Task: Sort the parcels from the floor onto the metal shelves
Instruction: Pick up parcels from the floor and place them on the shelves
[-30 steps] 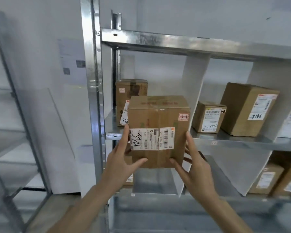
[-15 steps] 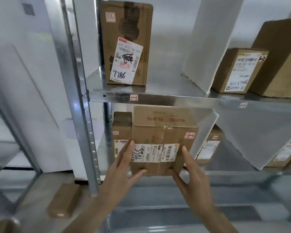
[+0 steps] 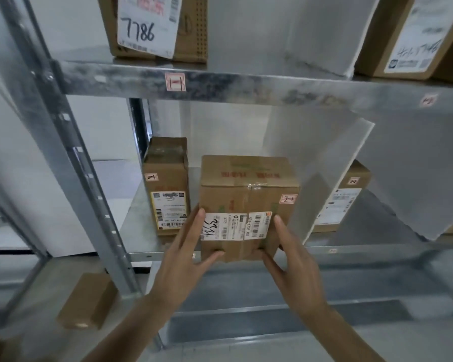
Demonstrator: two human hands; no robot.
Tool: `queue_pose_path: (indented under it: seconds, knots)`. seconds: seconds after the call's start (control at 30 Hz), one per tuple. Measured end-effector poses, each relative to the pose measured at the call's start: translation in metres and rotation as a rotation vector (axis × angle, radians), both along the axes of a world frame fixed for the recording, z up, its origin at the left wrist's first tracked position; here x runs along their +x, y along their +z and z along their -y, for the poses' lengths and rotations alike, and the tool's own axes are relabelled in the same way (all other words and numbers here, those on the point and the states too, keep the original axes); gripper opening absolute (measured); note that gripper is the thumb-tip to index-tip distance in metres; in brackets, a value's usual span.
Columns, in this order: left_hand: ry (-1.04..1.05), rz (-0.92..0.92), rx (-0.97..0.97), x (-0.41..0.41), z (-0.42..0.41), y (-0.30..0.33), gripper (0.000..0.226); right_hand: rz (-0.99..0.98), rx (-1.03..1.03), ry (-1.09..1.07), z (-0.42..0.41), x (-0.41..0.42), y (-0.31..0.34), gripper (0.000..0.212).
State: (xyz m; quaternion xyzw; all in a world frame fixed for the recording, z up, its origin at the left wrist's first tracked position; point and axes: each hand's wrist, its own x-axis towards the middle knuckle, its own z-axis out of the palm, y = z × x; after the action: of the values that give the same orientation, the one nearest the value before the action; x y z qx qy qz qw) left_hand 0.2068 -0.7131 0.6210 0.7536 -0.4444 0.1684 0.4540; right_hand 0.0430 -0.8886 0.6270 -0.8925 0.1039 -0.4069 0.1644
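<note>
A brown cardboard box (image 3: pixel 247 205) sits at the front edge of the lower metal shelf (image 3: pixel 139 226). It is a chunky block shape with flat sides. Clear shiny tape runs across its top and down its front. A white paper label with black bar lines and handwritten numbers is stuck on the front, and a small pink tag in the top corner reads 2-1.

The left hand (image 3: pixel 183 259) rests flat against the left side of the box. Its fingers are straight and spread apart, and the thumb reaches under the front bottom edge. The right hand (image 3: pixel 294 265) does the same on the right side, with straight fingers and the thumb touching the bottom edge. Neither hand curls round the box.

Just beside the box on the left stands a taller, thinner cardboard box (image 3: pixel 168 186) with a yellow and white label. Its top looks wrinkled and worn. To the right, a smooth white board (image 3: pixel 332 163) leans tilted, like a wall between spaces. Past it is another brown box (image 3: pixel 343 202) with a white label.

The shelf above (image 3: pixel 246 86) is grey shiny metal with dull blotches and a small pink tag on its edge. On it stands a box marked 7786 (image 3: pixel 152 24) and, far to the right, another labelled box (image 3: pixel 413 35). A metal post with small holes (image 3: pixel 63 142) runs down the left side.

On the floor at the lower left lies a small flat brown parcel (image 3: pixel 87 301).
</note>
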Motion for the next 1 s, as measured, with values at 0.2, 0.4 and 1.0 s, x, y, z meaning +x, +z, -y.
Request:
queue_pose_path:
  seconds: [0.2, 0.4, 1.0]
  knots:
    - [0.031, -0.002, 0.023, 0.016, 0.023, -0.021, 0.118, -0.019, -0.028, -0.011, 0.025, 0.022, -0.027, 0.083]
    - [-0.065, -0.055, 0.071, 0.028, 0.036, -0.045, 0.107, -0.044, -0.025, -0.016, 0.043, 0.029, -0.051, 0.085]
    - [0.001, 0.18, 0.279, 0.028, 0.05, -0.082, 0.098, -0.15, -0.106, -0.032, 0.057, 0.034, -0.085, 0.095]
